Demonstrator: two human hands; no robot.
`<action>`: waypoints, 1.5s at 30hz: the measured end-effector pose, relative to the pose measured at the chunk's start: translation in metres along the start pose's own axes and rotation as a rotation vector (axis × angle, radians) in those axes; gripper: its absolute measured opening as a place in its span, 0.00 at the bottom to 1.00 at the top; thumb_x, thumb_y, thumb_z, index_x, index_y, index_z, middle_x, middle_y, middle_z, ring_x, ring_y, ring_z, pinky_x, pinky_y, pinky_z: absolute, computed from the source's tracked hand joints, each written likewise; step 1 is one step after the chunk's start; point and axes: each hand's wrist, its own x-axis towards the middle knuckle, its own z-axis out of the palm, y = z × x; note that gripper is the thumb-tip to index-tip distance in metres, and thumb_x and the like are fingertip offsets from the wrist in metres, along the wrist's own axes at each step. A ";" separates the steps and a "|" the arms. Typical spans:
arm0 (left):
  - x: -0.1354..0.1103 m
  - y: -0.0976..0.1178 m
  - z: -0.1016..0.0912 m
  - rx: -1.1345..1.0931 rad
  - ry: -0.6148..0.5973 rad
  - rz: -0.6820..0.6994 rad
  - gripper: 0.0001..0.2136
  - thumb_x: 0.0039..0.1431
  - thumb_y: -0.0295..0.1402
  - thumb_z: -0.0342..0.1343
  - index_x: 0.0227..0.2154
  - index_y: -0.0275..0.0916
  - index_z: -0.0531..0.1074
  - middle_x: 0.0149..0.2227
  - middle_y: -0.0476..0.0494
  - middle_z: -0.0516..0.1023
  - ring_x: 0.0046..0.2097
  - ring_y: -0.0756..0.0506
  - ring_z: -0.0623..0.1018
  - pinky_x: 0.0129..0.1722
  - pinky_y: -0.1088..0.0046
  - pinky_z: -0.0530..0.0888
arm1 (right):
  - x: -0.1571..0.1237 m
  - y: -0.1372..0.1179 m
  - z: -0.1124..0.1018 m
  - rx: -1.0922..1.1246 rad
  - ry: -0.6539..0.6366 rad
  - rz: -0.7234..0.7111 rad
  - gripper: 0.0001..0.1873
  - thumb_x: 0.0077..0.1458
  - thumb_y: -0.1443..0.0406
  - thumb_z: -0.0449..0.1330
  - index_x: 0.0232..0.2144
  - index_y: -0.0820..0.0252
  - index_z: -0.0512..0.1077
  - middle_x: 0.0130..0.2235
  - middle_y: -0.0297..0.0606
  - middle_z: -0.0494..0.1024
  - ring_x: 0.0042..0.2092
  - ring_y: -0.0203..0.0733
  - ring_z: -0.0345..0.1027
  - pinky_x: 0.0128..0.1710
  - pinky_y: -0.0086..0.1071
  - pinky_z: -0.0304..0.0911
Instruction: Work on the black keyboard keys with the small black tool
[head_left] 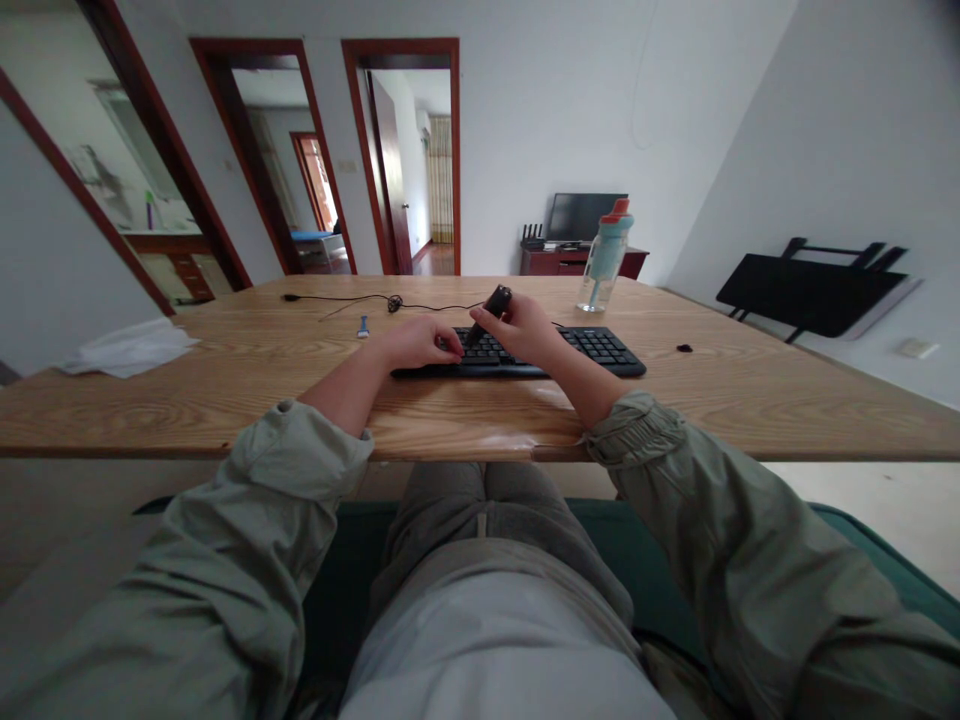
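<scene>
A black keyboard (pixel 600 350) lies on the wooden table (pixel 247 390) in front of me. My right hand (pixel 525 328) is closed round a small black tool (pixel 491 305), tilted with its lower end down on the keys. My left hand (pixel 416 343) rests on the keyboard's left part, fingers curled and pressed against the keys right beside the tool's tip. Whether the left fingers pinch anything is too small to see.
A clear water bottle (pixel 606 256) with a teal and orange lid stands behind the keyboard. A black cable (pixel 360 299) and a small blue item (pixel 363 326) lie at the back left, white cloth (pixel 127 348) at the far left, a small black piece (pixel 684 348) to the right.
</scene>
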 end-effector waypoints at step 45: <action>-0.017 -0.006 -0.011 0.052 -0.036 -0.121 0.17 0.52 0.38 0.59 0.42 0.37 0.80 0.34 0.47 0.82 0.32 0.50 0.75 0.30 0.78 0.68 | -0.064 0.007 -0.012 0.266 -0.234 -0.127 0.15 0.57 0.56 0.61 0.42 0.58 0.70 0.43 0.39 0.76 0.47 0.44 0.70 0.52 0.39 0.62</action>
